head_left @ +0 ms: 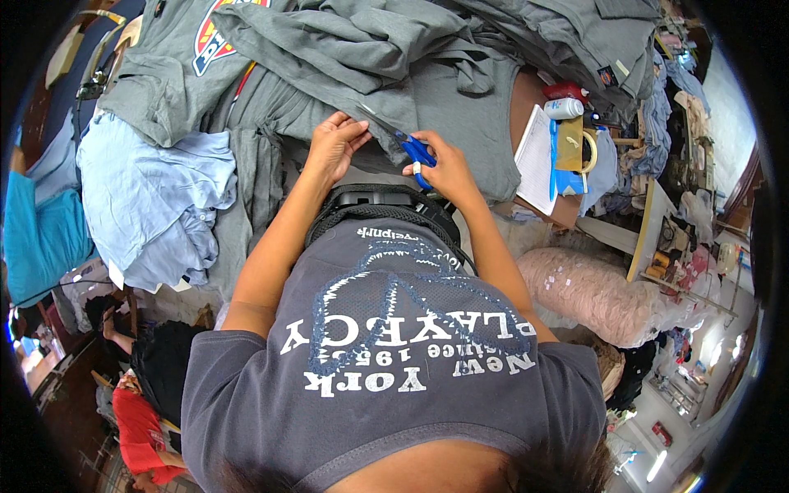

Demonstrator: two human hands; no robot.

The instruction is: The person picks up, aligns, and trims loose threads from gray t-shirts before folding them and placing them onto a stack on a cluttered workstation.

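My right hand (pixel 442 167) is closed round the blue handles of a pair of scissors (pixel 415 149). Their metal blades point up and left, over a grey garment (pixel 460 123) spread on the work surface before me. Just left of the blade tips, my left hand (pixel 335 146) is at the garment's near edge, fingers drawn together in a pinch. Whatever sits between those fingertips is too small to make out. More grey garments (pixel 345 41) lie heaped beyond both hands, one bearing a coloured printed patch (pixel 218 37).
Light blue garments (pixel 152 197) are piled at the left. On the right lie a white notepad (pixel 536 156), a white bottle (pixel 564 108) and a tape roll (pixel 589 153). A pink bundle (pixel 583 292) stands lower right. People in teal (pixel 45 234) and red (pixel 144 427) are at the left.
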